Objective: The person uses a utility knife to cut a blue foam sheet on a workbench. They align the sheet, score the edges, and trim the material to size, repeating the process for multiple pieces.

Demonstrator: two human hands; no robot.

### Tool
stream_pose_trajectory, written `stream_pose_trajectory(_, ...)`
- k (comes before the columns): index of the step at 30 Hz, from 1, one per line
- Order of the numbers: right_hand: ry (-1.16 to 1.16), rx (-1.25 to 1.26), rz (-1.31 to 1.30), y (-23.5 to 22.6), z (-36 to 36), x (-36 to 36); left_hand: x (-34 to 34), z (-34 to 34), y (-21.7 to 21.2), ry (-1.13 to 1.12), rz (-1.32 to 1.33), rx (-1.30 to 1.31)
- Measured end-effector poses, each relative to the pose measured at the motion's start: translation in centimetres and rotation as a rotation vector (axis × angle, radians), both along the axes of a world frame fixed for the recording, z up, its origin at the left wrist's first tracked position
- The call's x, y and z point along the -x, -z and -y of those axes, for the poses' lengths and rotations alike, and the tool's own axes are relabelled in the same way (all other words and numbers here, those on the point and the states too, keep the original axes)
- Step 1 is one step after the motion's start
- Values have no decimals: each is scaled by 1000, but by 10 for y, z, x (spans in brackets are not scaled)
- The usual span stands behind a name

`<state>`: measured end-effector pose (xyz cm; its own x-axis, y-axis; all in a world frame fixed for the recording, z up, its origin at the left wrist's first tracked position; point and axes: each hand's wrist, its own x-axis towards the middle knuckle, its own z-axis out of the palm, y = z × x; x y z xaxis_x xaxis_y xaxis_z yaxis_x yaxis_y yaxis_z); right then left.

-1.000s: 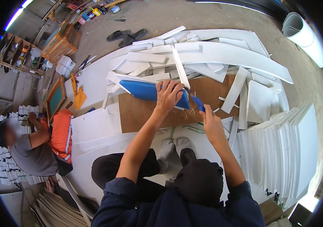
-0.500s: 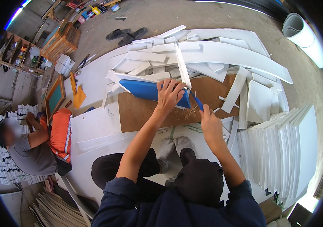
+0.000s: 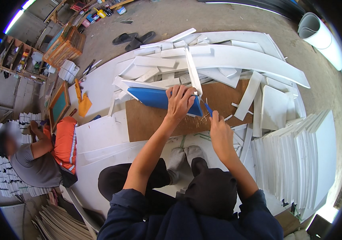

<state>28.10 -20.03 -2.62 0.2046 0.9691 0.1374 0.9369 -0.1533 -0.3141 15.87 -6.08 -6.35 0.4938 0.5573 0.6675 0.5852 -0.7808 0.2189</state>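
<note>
Blue sheet (image 3: 155, 98) — flat on the brown board (image 3: 167, 120); blue-handled knife (image 3: 208, 109) at its right edge.

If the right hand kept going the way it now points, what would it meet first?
Probably the blue panel: the right hand points up and slightly left, its blue-handled tool already near the panel's right corner, under the left hand. Depth is unclear.

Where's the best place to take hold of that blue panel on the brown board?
Probably the free left end of the blue panel, from the left. It lies flat on the brown board; the left hand presses its right end, the right hand with the blue knife close by.
</note>
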Motion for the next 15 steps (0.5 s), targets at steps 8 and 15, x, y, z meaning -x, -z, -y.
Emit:
stream_pose_trajectory(8, 13, 36, -106, 6, 0, 0, -1, 4, -5, -12, -36, 41)
stream_pose_trajectory(15, 39, 69, -68, 6, -17, 6, -4, 6, -7, -26, -27, 60)
